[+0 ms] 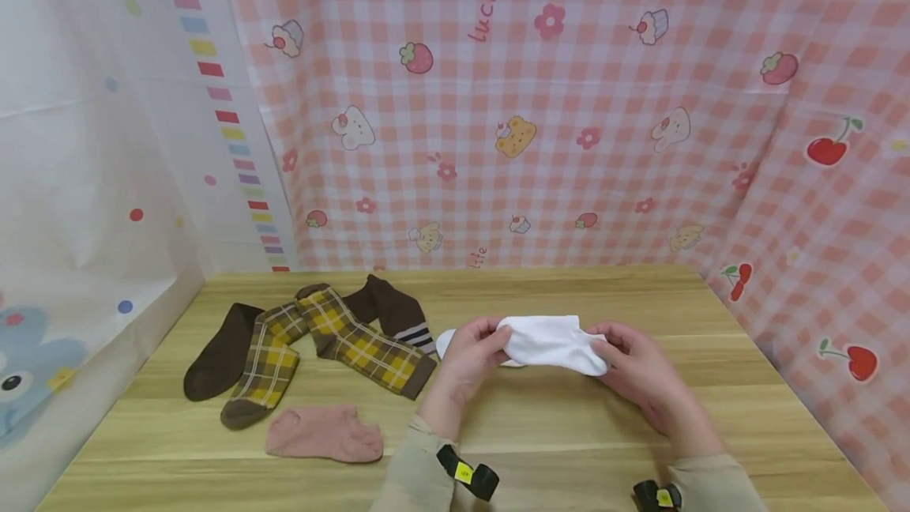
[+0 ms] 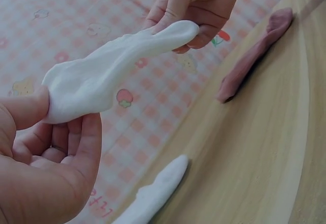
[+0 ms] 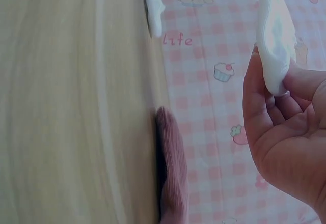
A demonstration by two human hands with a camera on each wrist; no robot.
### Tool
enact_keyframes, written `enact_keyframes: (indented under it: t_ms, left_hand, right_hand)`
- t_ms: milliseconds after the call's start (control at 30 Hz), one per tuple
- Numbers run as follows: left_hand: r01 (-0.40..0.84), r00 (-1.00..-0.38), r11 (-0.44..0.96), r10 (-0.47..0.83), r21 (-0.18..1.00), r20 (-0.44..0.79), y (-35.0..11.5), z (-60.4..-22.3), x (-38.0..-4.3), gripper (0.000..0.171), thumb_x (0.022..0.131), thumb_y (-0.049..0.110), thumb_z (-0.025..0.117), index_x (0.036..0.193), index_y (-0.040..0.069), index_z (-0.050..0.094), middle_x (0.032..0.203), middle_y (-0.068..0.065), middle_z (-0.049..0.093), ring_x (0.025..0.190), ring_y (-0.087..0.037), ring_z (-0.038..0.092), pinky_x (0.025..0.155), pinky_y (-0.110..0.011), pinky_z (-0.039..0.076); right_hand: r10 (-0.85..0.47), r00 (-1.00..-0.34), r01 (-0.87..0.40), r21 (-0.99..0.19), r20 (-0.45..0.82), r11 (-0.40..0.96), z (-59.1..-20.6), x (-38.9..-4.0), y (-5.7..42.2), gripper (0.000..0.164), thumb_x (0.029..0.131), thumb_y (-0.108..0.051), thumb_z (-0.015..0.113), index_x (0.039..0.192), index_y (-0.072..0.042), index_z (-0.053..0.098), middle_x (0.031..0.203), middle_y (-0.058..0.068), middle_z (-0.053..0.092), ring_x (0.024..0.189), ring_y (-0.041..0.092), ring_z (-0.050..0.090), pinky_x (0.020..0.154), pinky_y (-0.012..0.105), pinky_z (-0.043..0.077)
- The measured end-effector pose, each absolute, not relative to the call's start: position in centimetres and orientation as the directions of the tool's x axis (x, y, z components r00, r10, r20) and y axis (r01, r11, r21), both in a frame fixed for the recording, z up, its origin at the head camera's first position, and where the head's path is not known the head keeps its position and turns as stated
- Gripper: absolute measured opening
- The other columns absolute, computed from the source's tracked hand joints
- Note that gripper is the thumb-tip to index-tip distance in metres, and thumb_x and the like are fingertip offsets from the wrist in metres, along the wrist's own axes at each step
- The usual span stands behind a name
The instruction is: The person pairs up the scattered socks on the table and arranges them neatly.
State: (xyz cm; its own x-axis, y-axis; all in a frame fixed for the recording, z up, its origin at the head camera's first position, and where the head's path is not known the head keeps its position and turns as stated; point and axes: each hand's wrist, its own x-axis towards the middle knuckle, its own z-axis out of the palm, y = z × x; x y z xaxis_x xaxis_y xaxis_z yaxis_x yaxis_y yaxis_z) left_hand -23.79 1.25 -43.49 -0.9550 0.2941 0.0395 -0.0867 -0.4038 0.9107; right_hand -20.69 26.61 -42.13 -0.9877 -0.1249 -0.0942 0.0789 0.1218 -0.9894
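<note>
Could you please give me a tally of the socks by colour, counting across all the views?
White ankle socks: 2
Pink ankle socks: 2
Yellow-and-brown plaid socks: 2
Dark brown socks, partly covered: 2
Total: 8

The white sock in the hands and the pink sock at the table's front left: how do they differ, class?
The white sock is held up by the left hand and right hand; the pink sock lies on the table, untouched. The white sock is plain white; the pink sock is a dusty pink. Both are short, low-cut socks with no visible pattern.
</note>
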Motion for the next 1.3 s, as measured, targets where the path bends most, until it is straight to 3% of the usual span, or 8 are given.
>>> enact_keyframes:
  t_ms: [100,300,600,867,1067,1300]
  left_hand:
    - [-0.089,-0.960,-0.432,0.276,0.898,0.038,0.9,-43.6,-24.0,0.007,0.096,-0.005,0.056,0.091,-0.003,0.060,0.091,-0.006,0.058,0.083,-0.013,0.060,0.077,-0.027,0.055]
    - [-0.062,-0.970,-0.391,0.239,0.918,0.036,0.2,-43.3,-24.2,0.007,0.098,-0.003,0.056,0.098,-0.009,0.060,0.092,-0.005,0.057,0.085,-0.012,0.059,0.078,-0.025,0.054]
    - [-0.030,-0.980,-0.293,0.198,0.956,0.030,-0.9,-43.0,-24.4,0.007,0.097,-0.004,0.055,0.099,-0.009,0.060,0.093,-0.004,0.057,0.084,-0.011,0.057,0.079,-0.024,0.053]
    - [0.000,-0.985,-0.213,0.169,0.977,0.037,-1.8,-43.0,-24.5,0.017,0.096,-0.006,0.053,0.108,-0.017,0.058,0.097,-0.007,0.060,0.087,-0.012,0.058,0.081,-0.026,0.053]
    - [0.004,-0.993,-0.191,0.115,0.982,0.027,-2.4,-43.0,-24.8,0.012,0.095,-0.007,0.055,0.103,-0.015,0.060,0.095,-0.008,0.059,0.084,-0.013,0.057,0.077,-0.025,0.054]
    - [-0.002,-0.997,-0.171,0.076,0.985,0.012,-3.1,-43.4,-25.2,0.014,0.096,-0.005,0.056,0.104,-0.016,0.061,0.092,-0.008,0.061,0.080,-0.012,0.057,0.071,-0.022,0.053]
  right_hand:
    - [-0.153,-0.986,0.055,-0.993,-0.071,0.106,-42.1,-21.1,26.1,0.031,0.103,-0.011,0.054,0.125,0.011,0.050,0.108,0.010,0.057,0.095,0.016,0.057,0.081,0.030,0.054]
    - [-0.201,-0.979,0.007,-0.996,-0.025,0.088,-42.3,-21.9,25.5,0.031,0.104,-0.007,0.050,0.127,0.014,0.047,0.108,0.009,0.057,0.094,0.015,0.058,0.078,0.029,0.055]
    - [-0.191,-0.981,-0.010,-0.984,-0.025,0.179,-42.2,-22.5,24.5,0.031,0.103,-0.010,0.052,0.127,0.010,0.050,0.108,0.009,0.057,0.090,0.014,0.057,0.076,0.029,0.053]
    - [-0.164,-0.986,-0.073,-0.951,0.024,0.302,-42.1,-23.3,23.7,0.028,0.103,-0.013,0.055,0.124,0.005,0.057,0.108,0.011,0.062,0.088,0.013,0.057,0.075,0.026,0.050]
    - [-0.182,-0.981,-0.132,-0.920,0.068,0.370,-42.7,-24.1,23.1,0.025,0.102,-0.013,0.056,0.120,0.002,0.062,0.104,0.010,0.065,0.086,0.015,0.058,0.075,0.027,0.051]
    - [-0.237,-0.964,-0.205,-0.903,0.120,0.378,-43.1,-25.0,22.5,0.024,0.101,-0.010,0.056,0.118,0.006,0.062,0.101,0.012,0.066,0.086,0.017,0.057,0.073,0.025,0.049]
